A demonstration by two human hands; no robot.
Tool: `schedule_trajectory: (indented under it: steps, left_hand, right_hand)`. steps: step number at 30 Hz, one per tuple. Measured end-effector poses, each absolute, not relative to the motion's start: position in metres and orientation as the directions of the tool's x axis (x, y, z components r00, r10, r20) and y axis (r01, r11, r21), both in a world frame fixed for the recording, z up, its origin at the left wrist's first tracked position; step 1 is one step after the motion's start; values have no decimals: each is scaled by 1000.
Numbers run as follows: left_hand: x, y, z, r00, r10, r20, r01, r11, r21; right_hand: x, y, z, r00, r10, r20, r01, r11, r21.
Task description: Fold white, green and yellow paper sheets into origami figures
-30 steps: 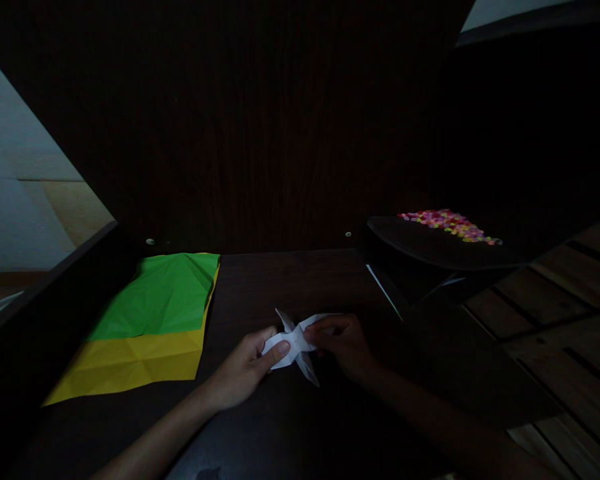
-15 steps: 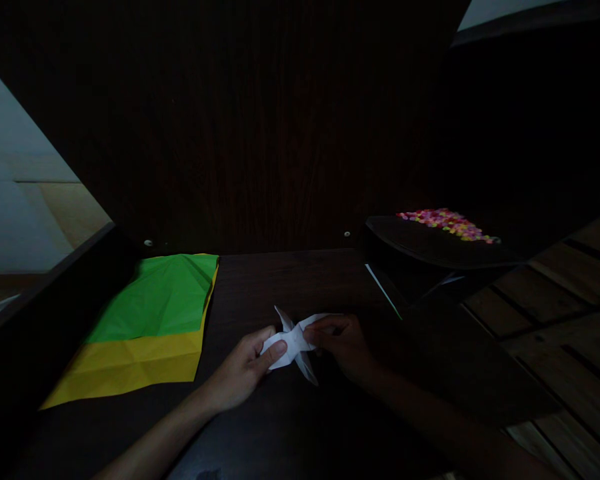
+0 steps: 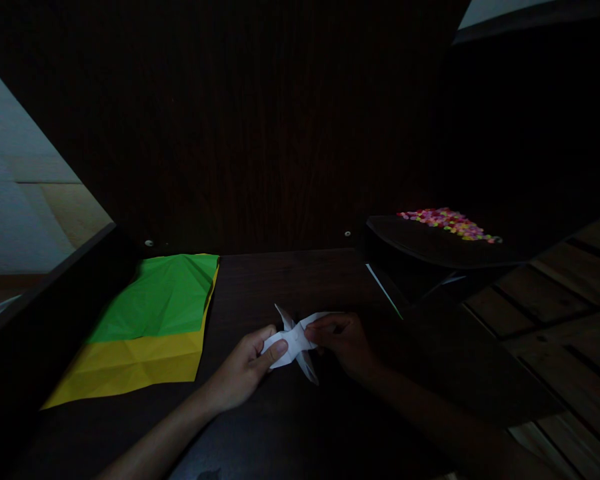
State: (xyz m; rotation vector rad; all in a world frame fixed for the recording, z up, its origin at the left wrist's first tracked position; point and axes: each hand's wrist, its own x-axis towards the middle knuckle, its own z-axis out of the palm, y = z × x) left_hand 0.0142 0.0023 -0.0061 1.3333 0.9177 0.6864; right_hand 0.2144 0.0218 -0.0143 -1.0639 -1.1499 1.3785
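Observation:
A piece of folded white paper (image 3: 294, 341) with several pointed flaps is held just above the dark tabletop, near the front. My left hand (image 3: 253, 363) pinches its left flap, thumb on top and fingers underneath. On the other side, my right hand (image 3: 344, 343) is closed on the right flap, its thumb and fingertips pressed against the paper near the centre. One narrow flap points up and away, and another points down toward me. The far tip of the right flap is partly hidden behind my right hand.
Creased green paper (image 3: 160, 300) lies over yellow paper (image 3: 130, 367) on the left. Many small pink, red and yellow pieces (image 3: 450, 223) sit on a dark curved ledge (image 3: 425, 247) at right. A dark upright panel (image 3: 255, 133) rises behind; a slatted wooden surface (image 3: 565, 373) is at lower right.
Almost nothing differs. Both hands keep their hold on the folded white paper, with only a very slight shift of the right fingers and the paper.

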Motion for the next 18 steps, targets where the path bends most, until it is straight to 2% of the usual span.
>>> schedule_trajectory:
  steps: [18]
  left_hand:
    - [12, 3, -3, 488, 856, -173, 118, 132, 984]
  right_hand:
    - [216, 22, -11, -115, 993, -12, -123, -26, -992]
